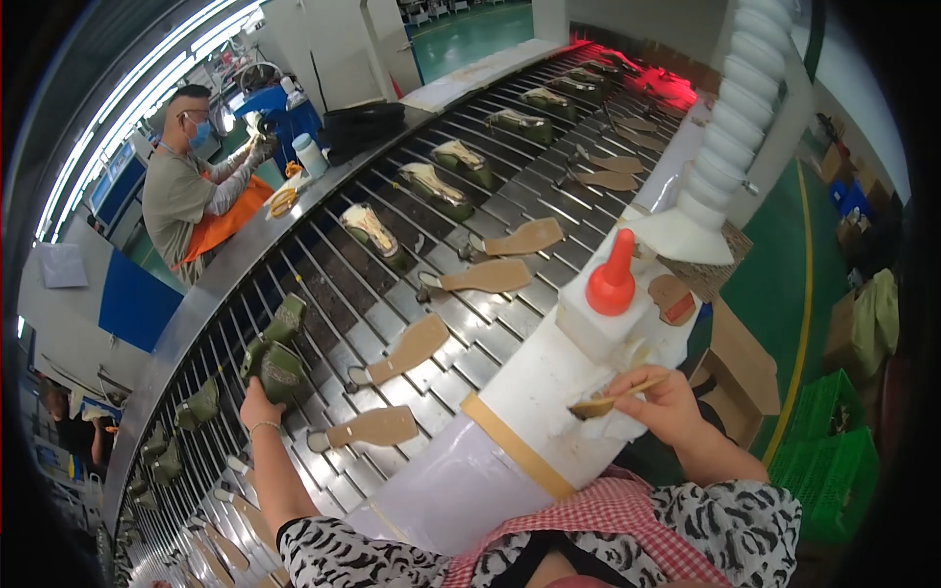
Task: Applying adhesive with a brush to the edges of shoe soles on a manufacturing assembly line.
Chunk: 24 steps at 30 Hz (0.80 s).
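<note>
My left hand (264, 400) reaches out over the slatted conveyor (363, 318). Its fingers grip a dark green shoe upper on a last (279, 368), and a second green shoe upper (286, 318) lies right beside it. Over the white-covered ledge, my right hand (671, 404) pinches a small glue brush (598, 406) by its thin handle, dark bristles pointing left. A white squeeze bottle with a red nozzle (614, 274) stands just beyond that hand. Tan shoe soles with heels, such as this sole (371, 428), lie between my hands.
More lasted uppers (371, 231) and soles line the conveyor toward a red-lit far end. A white ribbed duct (737, 108) hangs at the right. Across the belt, a masked person (201, 186) handles something. Green crates (823, 470) and a cardboard box (735, 377) stand at the right.
</note>
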{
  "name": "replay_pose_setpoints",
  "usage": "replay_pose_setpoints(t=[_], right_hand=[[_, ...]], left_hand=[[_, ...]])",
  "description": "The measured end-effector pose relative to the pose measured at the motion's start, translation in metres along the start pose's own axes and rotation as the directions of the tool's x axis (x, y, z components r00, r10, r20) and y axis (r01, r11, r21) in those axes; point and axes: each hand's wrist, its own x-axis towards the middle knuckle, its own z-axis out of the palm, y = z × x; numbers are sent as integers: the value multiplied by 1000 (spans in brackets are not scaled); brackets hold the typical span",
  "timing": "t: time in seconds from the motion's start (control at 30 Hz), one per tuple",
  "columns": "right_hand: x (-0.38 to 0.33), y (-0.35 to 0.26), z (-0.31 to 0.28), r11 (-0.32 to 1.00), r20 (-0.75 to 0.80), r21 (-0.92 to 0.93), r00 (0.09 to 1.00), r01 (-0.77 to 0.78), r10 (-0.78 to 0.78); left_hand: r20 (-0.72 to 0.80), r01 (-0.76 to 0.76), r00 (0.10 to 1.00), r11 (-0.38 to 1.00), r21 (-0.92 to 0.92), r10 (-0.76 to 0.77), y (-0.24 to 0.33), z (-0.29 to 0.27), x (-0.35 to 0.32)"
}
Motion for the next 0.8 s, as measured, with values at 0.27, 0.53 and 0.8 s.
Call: replay_pose_setpoints(t=[0.27, 0.53, 0.8], right_hand=[[-8, -15, -57, 941, -189, -321, 967, 104, -171], [6, -4, -85, 686, -66, -724, 983, 70, -169], [19, 39, -97, 512, 82, -840, 974, 181, -210]], left_hand=[[-213, -225, 974, -396, -890, -75, -8, -50, -131], [-118, 116, 967, -803, -584, 226, 66, -54, -281], [-60, 53, 973, -468, -882, 223, 149, -68, -375]])
